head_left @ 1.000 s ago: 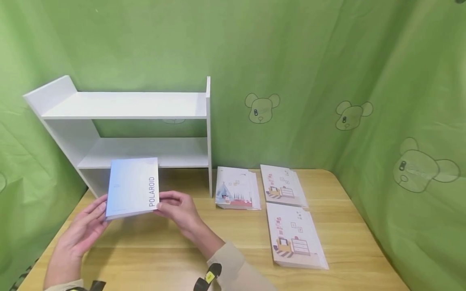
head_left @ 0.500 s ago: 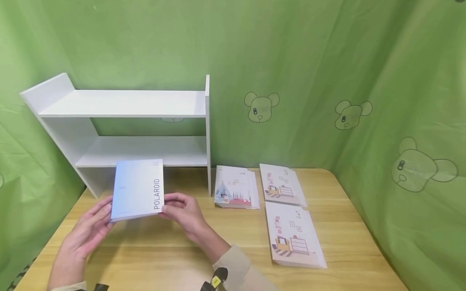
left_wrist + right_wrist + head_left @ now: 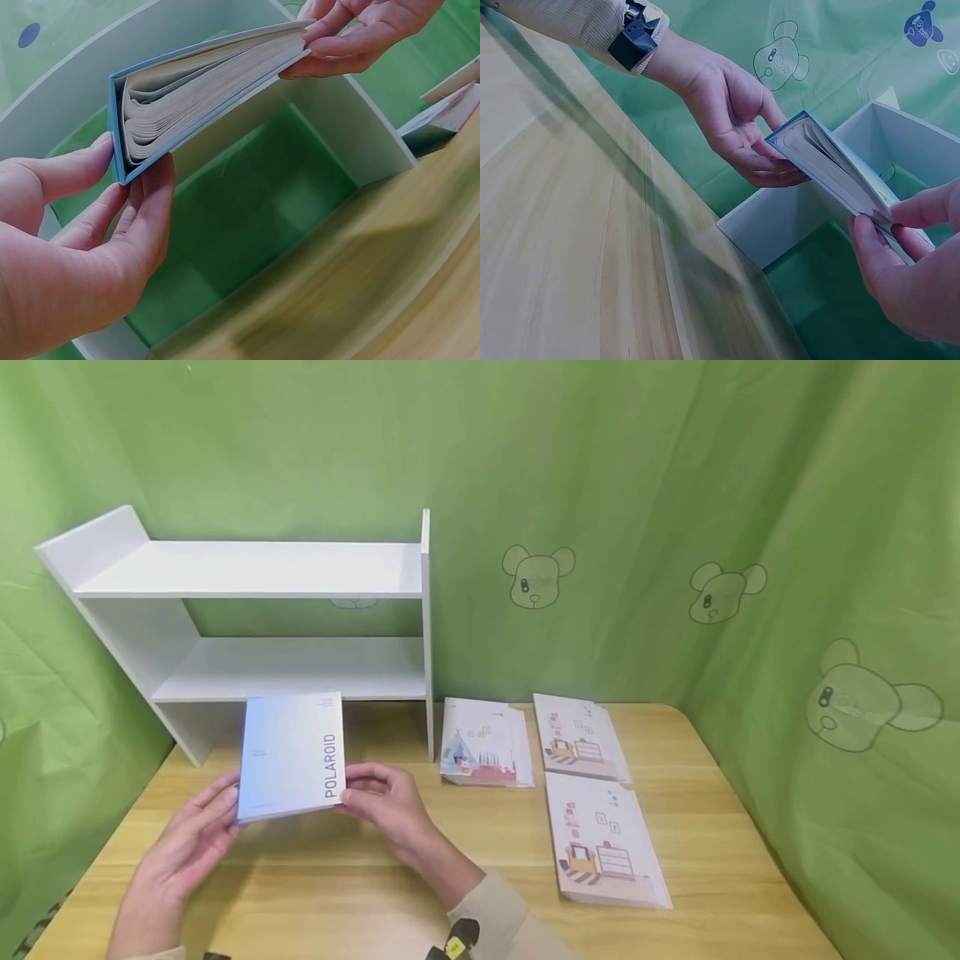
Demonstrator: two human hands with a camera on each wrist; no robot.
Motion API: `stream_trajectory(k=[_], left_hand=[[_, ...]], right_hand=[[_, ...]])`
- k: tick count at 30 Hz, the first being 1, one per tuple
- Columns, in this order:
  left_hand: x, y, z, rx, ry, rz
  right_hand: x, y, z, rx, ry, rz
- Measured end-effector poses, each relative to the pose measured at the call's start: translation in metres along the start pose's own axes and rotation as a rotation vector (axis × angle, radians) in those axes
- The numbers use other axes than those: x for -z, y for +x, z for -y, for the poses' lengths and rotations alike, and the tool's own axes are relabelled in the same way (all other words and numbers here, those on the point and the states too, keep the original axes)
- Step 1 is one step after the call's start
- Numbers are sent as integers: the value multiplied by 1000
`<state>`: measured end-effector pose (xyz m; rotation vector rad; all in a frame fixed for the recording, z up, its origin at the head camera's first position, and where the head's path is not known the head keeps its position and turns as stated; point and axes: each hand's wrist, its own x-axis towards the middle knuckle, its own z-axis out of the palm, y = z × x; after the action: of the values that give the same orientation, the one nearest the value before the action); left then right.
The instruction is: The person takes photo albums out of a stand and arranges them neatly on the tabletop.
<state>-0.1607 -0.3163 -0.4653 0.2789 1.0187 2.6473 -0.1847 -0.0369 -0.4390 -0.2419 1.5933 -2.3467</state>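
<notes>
A light-blue photo album (image 3: 291, 756) with POLAROID printed on its cover is held above the table, in front of the white shelf (image 3: 285, 568). My left hand (image 3: 183, 843) holds its spine corner, thumb on one side and fingers beneath, as the left wrist view shows at the spine (image 3: 116, 127). My right hand (image 3: 393, 810) pinches the opposite lower corner between thumb and fingers. In the right wrist view the thick pages (image 3: 840, 169) show between the covers. Part of the fingers is hidden under the album.
Right of the shelf lie a tent-pictured album (image 3: 483, 747) and two armchair-pictured albums, one behind (image 3: 579, 743) and one nearer (image 3: 603, 847). They rest on the wooden table (image 3: 360, 902). Green curtain (image 3: 630, 468) hangs behind and at the sides.
Both hands have carried the album a little rightward and nearer to me in the head view. The whole scene shifts slightly with the camera. The other albums lie where they were.
</notes>
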Motion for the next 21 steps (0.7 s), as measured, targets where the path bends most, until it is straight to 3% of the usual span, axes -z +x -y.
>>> stream_trajectory(k=[21], left_hand=[[-3,8,22,37,140,-67]], right_hand=[[29,-11,-4,-34,-46,1]])
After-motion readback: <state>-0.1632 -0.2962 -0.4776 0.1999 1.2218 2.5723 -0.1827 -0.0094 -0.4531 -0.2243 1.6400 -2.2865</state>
